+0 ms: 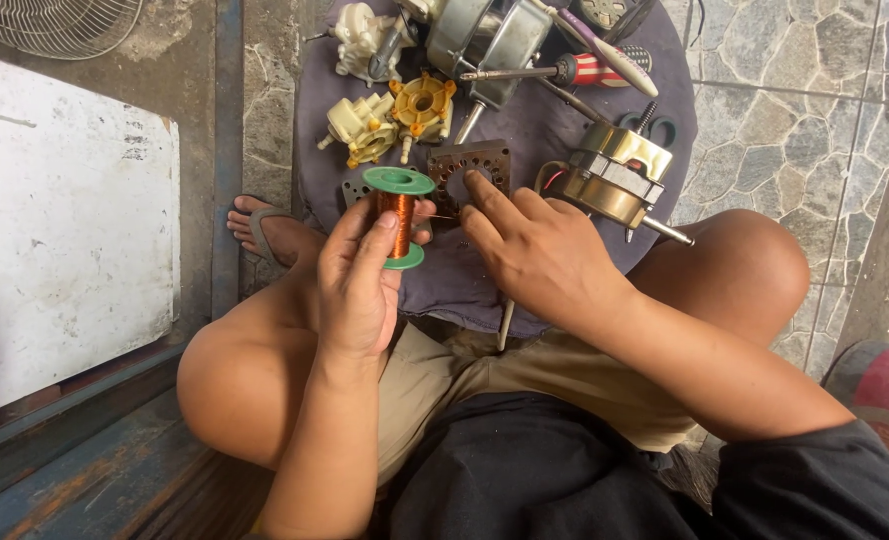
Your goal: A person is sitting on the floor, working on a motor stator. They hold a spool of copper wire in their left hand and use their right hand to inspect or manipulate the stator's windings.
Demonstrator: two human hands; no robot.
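My left hand [360, 275] grips a green spool of copper wire [399, 215], held upright over my knees. A thin strand runs from the spool toward my right hand [535, 250], whose fingertips pinch it beside a rusty square stator plate [470, 172] lying on a dark cloth [555, 130]. My right index finger rests on the plate's central hole. Both hands are close together, a few centimetres apart.
On the cloth lie a brass-coloured motor [610, 180] with a shaft, cream and yellow plastic gear parts [395, 118], a red-striped screwdriver [565, 70] and a metal motor housing [485, 35]. A white board [65, 220] and a fan guard [60, 22] sit at left; stone floor at right.
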